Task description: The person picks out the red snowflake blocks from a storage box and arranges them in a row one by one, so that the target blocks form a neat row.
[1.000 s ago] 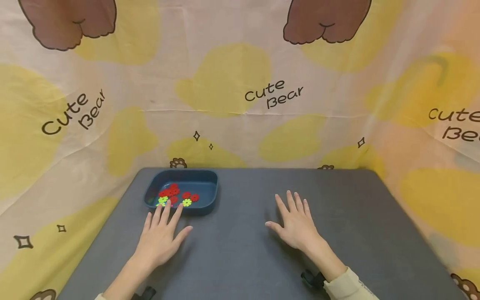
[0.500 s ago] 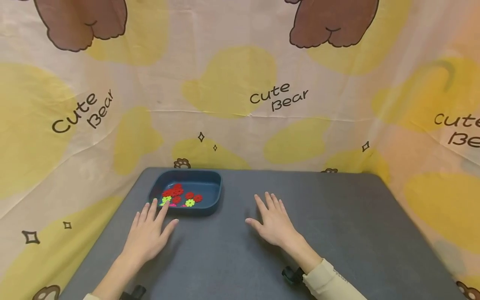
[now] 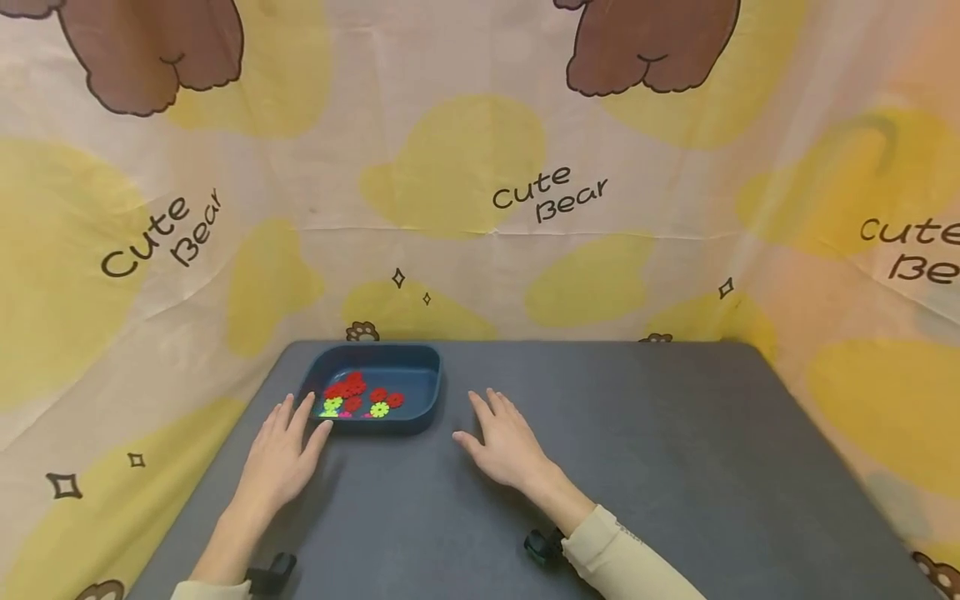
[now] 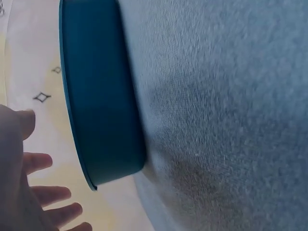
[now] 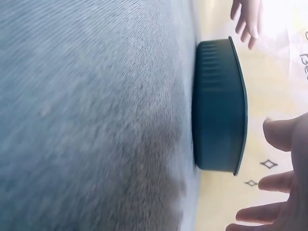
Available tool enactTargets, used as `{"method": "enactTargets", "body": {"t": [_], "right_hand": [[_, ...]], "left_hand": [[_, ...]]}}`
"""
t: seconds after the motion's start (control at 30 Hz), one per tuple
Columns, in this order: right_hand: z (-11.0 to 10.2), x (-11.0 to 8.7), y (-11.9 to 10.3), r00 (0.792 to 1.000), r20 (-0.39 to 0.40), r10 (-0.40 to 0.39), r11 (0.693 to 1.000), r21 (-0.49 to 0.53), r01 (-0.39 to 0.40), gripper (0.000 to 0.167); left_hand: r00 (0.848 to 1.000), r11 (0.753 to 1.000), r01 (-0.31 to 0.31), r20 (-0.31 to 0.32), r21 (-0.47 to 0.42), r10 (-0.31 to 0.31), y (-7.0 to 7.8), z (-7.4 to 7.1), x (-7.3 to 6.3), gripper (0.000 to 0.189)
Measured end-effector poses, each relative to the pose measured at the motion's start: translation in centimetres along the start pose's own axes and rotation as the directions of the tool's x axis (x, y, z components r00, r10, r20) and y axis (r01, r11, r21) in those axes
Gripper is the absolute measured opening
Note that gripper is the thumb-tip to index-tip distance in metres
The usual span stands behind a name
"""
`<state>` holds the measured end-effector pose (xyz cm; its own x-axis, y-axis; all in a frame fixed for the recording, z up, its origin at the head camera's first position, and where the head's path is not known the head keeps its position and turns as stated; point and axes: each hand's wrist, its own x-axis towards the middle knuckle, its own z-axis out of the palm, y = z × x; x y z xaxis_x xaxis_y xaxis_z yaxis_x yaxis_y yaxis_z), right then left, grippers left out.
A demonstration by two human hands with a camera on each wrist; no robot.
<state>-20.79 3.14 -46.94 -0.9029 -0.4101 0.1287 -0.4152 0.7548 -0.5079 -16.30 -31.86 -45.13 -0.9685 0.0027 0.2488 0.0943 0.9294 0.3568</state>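
Observation:
A dark blue rectangular tray (image 3: 408,425) stands at the table's back left. Inside lie several red flower-shaped pieces (image 3: 352,386), some yellow-green ones (image 3: 379,409) and bits of pink along the near wall. My left hand (image 3: 276,454) hovers by the tray's front left corner, fingers spread and nothing in them; its fingertips overlap the rim in the head view. To the right of the tray my right hand (image 3: 506,442) is held over the table, fingers extended and holding nothing. Both wrist views show the tray's outer wall (image 4: 98,91) close to each hand.
The grey table (image 3: 637,450) reaches back to a hanging cloth (image 3: 450,167) printed with bears and lettering, which also closes off both sides. A dark wrist camera (image 3: 543,546) sits under the right wrist, another (image 3: 272,575) under the left.
My right hand has moved left across the table toward the tray. My left hand has shifted left, from in front of the tray to its front left corner. The tray stays put.

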Motion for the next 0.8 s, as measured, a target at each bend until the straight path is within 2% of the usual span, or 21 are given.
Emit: {"method": "enactTargets", "body": {"t": [0.2,0.37,0.63,0.8], "right_hand": [[0.9,1.1,-0.8,1.000,-0.016,0.008,0.996,0.090,-0.007,0.069],[1.5,2.3,-1.0,0.999,-0.034,0.003,0.980,0.198,0.004,0.064],[2.2,4.3,-1.7,0.996,-0.074,0.040,0.937,0.348,-0.012,0.058],[2.9,5.3,-2.1,0.997,-0.049,0.063,0.903,0.428,-0.036,0.058]], "left_hand": [[0.998,0.995,0.041,-0.048,-0.091,-0.046,-1.2,0.2,1.1,0.063],[0.994,0.987,0.038,-0.099,-0.158,-0.054,-2.2,0.9,2.4,0.057],[0.986,0.972,0.009,-0.158,-0.233,-0.047,-3.6,2.5,3.8,0.049],[0.984,0.955,0.051,-0.151,-0.292,-0.099,-4.2,2.9,4.3,0.048]]}}
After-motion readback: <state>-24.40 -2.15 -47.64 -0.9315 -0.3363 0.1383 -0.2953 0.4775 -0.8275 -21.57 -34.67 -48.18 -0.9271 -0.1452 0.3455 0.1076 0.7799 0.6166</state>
